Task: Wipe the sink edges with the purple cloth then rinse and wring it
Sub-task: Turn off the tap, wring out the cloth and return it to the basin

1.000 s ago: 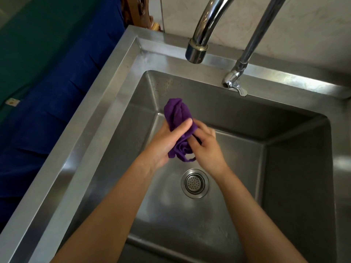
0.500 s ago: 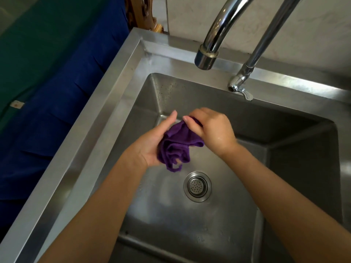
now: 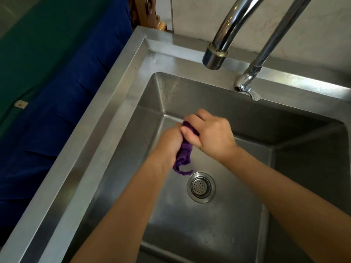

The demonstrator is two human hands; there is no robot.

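Both hands are together over the basin of the steel sink (image 3: 114, 103). The left hand (image 3: 170, 143) has its fingers curled around the lower part of the purple cloth (image 3: 183, 156). The right hand (image 3: 210, 135) grips the upper part, and its thumb presses on the fabric. The cloth is bunched into a thick roll, and its loose end hangs just above the round drain (image 3: 201, 187). A big tap (image 3: 214, 57) and a small tap (image 3: 247, 86) stand behind.
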